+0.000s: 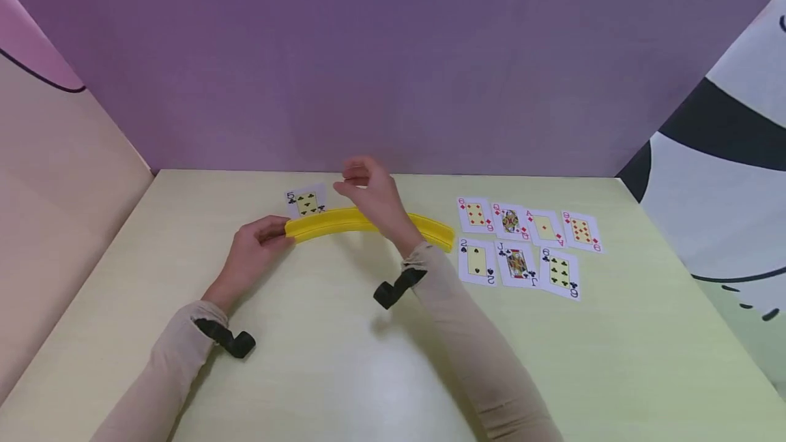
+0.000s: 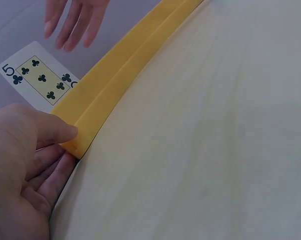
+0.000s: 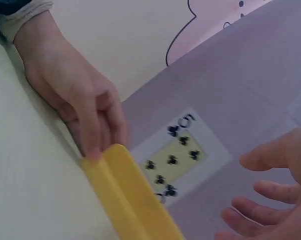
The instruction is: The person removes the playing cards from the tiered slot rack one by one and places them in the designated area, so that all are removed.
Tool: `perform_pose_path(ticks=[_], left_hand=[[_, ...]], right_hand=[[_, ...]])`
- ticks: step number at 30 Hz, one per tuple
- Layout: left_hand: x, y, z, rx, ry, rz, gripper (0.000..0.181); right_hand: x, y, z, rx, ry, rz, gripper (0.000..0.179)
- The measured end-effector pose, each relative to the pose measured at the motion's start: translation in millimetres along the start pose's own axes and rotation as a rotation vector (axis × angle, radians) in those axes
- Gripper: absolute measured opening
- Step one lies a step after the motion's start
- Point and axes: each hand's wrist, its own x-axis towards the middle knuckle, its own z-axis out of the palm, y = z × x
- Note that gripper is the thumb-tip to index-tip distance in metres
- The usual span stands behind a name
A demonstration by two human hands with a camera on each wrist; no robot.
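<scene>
A curved yellow card holder [image 1: 334,222] lies across the middle of the table. At its left end, my left hand [image 1: 254,244] pinches it between thumb and fingers, as the left wrist view also shows. A five of clubs playing card [image 1: 306,200] rises from the holder near that end; its lower edge is hidden by the yellow rim. My right hand [image 1: 377,198] hovers over the holder to the right of the card, apart from it. In the right wrist view its fingers [image 3: 260,217] are spread and loosely bent, with nothing between them.
To the right of the holder, face-up cards lie in two rows. The back row has red diamonds, among them a queen [image 1: 510,222] and an ace [image 1: 544,228]. The front row holds a two of spades [image 1: 477,262], a jack [image 1: 517,264] and a clubs card [image 1: 559,273]. A purple wall [image 1: 393,74] stands behind.
</scene>
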Motion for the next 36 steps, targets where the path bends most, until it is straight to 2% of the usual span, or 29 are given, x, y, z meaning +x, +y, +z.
perform_pose_path(ticks=[6,13,21,26,36], left_hand=[[2.3,8.7,-1.6,-0.002,-0.02,-0.001,0.033],[3.5,10.7,-5.0,0.025,-0.013,0.009,0.033],[5.1,7.1,-6.4,0.016,-0.011,-0.002,0.033],[3.4,5.6,-6.8,0.027,-0.008,-0.009,0.034],[0.7,3.5,-6.7,0.036,-0.004,-0.008,0.034]], right_hand=[[2.2,8,22,-0.046,-0.021,0.018,0.034],[3.0,20,32,-0.052,0.016,-0.057,0.009],[4.4,28,40,-0.032,-0.006,-0.091,0.011],[4.6,35,42,-0.018,0.023,-0.139,0.009],[3.9,42,44,0.021,0.034,-0.145,0.011]])
